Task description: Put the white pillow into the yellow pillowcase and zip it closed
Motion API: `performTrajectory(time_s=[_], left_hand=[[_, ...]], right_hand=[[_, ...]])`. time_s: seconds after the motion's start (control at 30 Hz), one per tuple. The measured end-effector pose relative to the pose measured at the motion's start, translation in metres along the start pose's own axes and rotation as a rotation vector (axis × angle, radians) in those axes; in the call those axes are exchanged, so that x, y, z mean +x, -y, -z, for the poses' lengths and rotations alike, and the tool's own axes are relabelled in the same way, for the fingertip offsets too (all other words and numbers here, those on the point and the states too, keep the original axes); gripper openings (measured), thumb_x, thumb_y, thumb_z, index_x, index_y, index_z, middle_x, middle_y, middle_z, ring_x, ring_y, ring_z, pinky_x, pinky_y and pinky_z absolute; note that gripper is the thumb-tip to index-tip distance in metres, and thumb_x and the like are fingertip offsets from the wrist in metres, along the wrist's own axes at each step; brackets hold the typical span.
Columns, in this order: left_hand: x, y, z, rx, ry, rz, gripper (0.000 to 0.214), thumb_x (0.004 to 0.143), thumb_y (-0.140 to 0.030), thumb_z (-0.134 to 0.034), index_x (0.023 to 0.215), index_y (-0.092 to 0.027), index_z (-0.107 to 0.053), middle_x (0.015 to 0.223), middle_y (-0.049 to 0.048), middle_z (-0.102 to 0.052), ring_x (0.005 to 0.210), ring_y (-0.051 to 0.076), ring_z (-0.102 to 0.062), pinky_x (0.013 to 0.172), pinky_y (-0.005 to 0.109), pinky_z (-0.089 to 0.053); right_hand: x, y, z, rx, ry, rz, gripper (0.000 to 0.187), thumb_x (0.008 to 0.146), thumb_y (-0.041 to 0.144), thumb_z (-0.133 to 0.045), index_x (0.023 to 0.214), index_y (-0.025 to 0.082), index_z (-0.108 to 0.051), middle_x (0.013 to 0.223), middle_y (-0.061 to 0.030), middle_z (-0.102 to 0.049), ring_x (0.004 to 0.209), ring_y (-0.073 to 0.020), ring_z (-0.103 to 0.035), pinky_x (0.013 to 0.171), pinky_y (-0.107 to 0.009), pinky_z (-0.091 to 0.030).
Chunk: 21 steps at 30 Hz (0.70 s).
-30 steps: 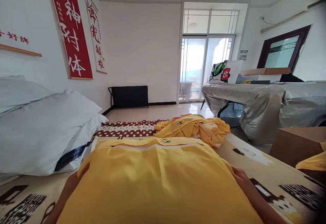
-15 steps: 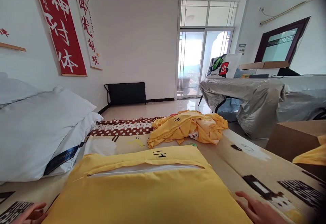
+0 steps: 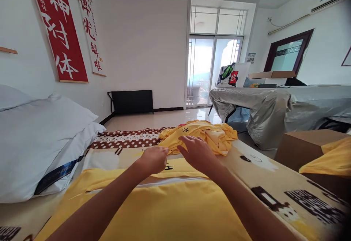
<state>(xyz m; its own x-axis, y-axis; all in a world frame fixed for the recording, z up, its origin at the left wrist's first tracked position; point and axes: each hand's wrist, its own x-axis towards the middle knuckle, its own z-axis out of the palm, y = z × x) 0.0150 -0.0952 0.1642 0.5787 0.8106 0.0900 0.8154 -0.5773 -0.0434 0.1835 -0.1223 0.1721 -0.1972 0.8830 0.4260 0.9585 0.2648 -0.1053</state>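
My left hand [image 3: 153, 159] curled, right hand [image 3: 197, 152] spread flat, both empty at pillow [image 3: 153, 204] far edge mid-frame; zipper opening [image 3: 175, 180] runs left-right just below fingers.

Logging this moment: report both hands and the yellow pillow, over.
Left hand curled at the yellow pillow's far edge, grip unclear. Right hand open, reaching over it toward the yellow cloth pile. Nothing between.

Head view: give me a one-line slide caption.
Both hands, left hand and right hand, reach over a yellow pillow to the far edge of its cover, near a heap of yellow covers.
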Motion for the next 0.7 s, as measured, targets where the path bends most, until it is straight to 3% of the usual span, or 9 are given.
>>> performTrajectory(time_s=[0.1,0.2,0.27,0.37,0.5,0.6,0.7], left_hand=[[0.020,-0.010,-0.051,-0.038,-0.080,0.009,0.042,0.089,-0.017,-0.031,0.124,-0.011,-0.053,0.123,0.0157,-0.059,0.113,0.027,-0.055,0.095,0.043,-0.042],[0.021,-0.011,-0.102,-0.213,-0.042,0.037,0.047,0.093,-0.028,-0.027,0.130,-0.009,-0.049,0.136,0.0146,-0.050,0.127,0.024,-0.044,0.105,0.043,-0.034],[0.020,-0.012,-0.119,-0.251,-0.010,0.049,0.049,0.093,-0.032,-0.029,0.132,-0.008,-0.048,0.138,0.0143,-0.048,0.130,0.024,-0.042,0.108,0.043,-0.031],[0.022,-0.014,-0.117,-0.241,0.030,0.068,0.050,0.093,-0.033,-0.029,0.133,-0.010,-0.048,0.138,0.0134,-0.048,0.130,0.024,-0.042,0.108,0.043,-0.031],[0.027,-0.016,-0.107,-0.252,0.078,0.081,0.051,0.093,-0.034,-0.028,0.134,-0.011,-0.046,0.140,0.0116,-0.047,0.131,0.023,-0.039,0.109,0.042,-0.030],[0.027,-0.016,-0.107,-0.254,0.068,0.073,0.050,0.093,-0.033,-0.028,0.134,-0.011,-0.047,0.139,0.0115,-0.047,0.131,0.023,-0.040,0.108,0.042,-0.030],[0.025,-0.018,-0.107,-0.259,0.053,0.074,0.049,0.093,-0.032,-0.029,0.132,-0.011,-0.049,0.137,0.0118,-0.050,0.129,0.023,-0.042,0.107,0.042,-0.032]], right_hand=[[-0.001,-0.008,-0.050,0.095,-0.017,-0.016,0.037,0.094,0.034,-0.034,0.118,0.017,-0.055,0.116,-0.0115,-0.063,0.109,-0.0247,-0.056,0.096,-0.040,-0.035],[-0.012,-0.036,-0.110,0.279,0.208,-0.025,0.042,0.095,0.037,-0.031,0.125,0.017,-0.053,0.130,-0.0111,-0.055,0.124,-0.0227,-0.046,0.102,-0.039,-0.031],[-0.017,-0.061,-0.135,0.389,0.326,-0.022,0.048,0.094,0.044,-0.030,0.129,0.019,-0.051,0.135,-0.0087,-0.052,0.129,-0.0222,-0.042,0.106,-0.040,-0.028],[-0.016,-0.105,-0.152,0.510,0.409,-0.096,0.057,0.091,0.055,-0.029,0.131,0.021,-0.051,0.136,-0.0068,-0.051,0.127,-0.0230,-0.044,0.108,-0.041,-0.025],[-0.015,-0.156,-0.173,0.564,0.491,-0.238,0.061,0.092,0.055,-0.025,0.127,0.016,-0.056,0.135,-0.0082,-0.051,0.125,-0.0214,-0.047,0.106,-0.036,-0.031],[-0.019,-0.176,-0.186,0.484,0.440,-0.318,0.055,0.093,0.049,-0.027,0.125,0.016,-0.057,0.132,-0.0096,-0.054,0.122,-0.0238,-0.049,0.107,-0.041,-0.029],[-0.021,-0.183,-0.179,0.376,0.371,-0.420,0.050,0.092,0.042,-0.032,0.128,0.014,-0.054,0.130,-0.0138,-0.055,0.122,-0.0290,-0.049,0.105,-0.049,-0.028]])
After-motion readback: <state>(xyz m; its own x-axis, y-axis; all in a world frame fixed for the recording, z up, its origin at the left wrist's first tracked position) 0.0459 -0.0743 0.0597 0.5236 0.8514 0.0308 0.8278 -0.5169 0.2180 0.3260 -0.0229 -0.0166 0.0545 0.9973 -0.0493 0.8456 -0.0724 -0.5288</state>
